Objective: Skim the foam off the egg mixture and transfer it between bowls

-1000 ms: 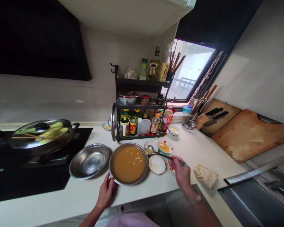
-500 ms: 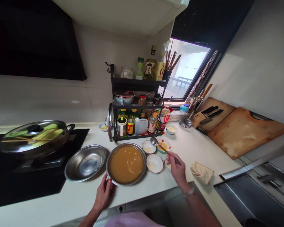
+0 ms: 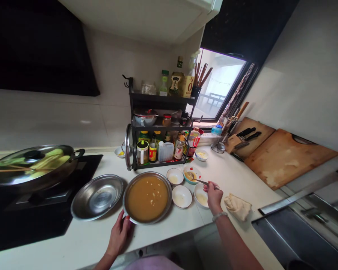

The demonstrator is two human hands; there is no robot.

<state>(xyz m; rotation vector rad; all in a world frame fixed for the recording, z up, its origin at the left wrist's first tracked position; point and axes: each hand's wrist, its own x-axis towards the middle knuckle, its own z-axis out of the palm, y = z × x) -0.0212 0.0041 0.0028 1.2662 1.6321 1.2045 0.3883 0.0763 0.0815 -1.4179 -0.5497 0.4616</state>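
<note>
My right hand [image 3: 215,197] grips the handle of a metal spoon [image 3: 201,182]. The spoon's head dips into a small bowl [image 3: 199,175] with red spots, which holds a yellowish mixture. At the near left rim of a round metal bowl [image 3: 124,197], my left hand [image 3: 118,230] holds on with its fingers and thumb. Brown liquid [image 3: 146,200] fills that bowl, with pale bits floating on top. Three white bowls stand close by: one behind [image 3: 175,176], one in front [image 3: 181,197], and one near my right wrist [image 3: 200,195].
An empty metal basin [image 3: 98,197] is left of the liquid. Further left, a lidded pan [image 3: 33,165] sits on the black stove. Behind stands a black rack [image 3: 162,127] of bottles and jars. A beige cloth [image 3: 238,207], cutting boards [image 3: 290,157] and a sink [image 3: 293,228] lie right.
The spoon has gone from above the small bowls down into the red-spotted bowl. Pale bits now float in the brown liquid where streaks showed before. My left hand stays at the rim.
</note>
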